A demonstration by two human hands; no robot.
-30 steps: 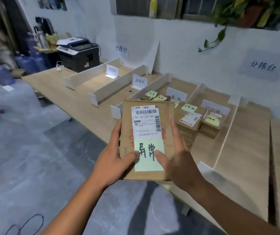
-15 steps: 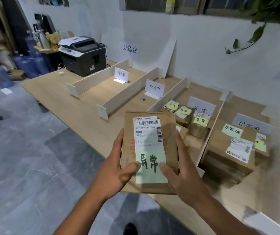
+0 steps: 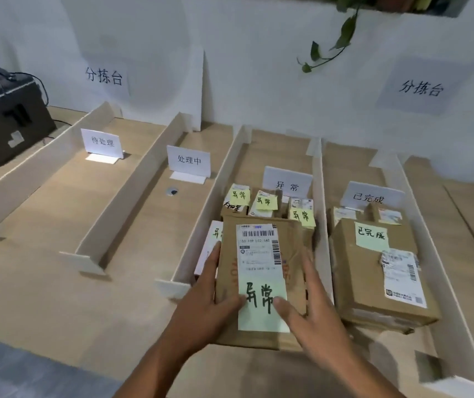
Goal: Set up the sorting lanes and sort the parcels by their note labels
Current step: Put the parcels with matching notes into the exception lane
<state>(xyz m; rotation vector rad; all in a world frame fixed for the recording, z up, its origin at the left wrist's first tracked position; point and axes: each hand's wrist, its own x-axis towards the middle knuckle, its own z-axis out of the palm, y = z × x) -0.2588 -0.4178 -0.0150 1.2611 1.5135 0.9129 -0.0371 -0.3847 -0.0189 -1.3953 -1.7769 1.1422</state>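
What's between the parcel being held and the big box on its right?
Head view: a white divider separates the held parcel from the big box.

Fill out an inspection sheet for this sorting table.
Surface: wooden table, split by white dividers into lanes with standing signs.
Job's things: parcel with green note over the front of the third lane; small noted parcels behind it; big parcel in the fourth lane.
Clutter: small round spot in the second lane, unclear.
Hands: left hand and right hand both hold the parcel, thumbs on its note.
Cables: black cable at the printer.
Surroundings: white wall with paper signs; hanging plant.
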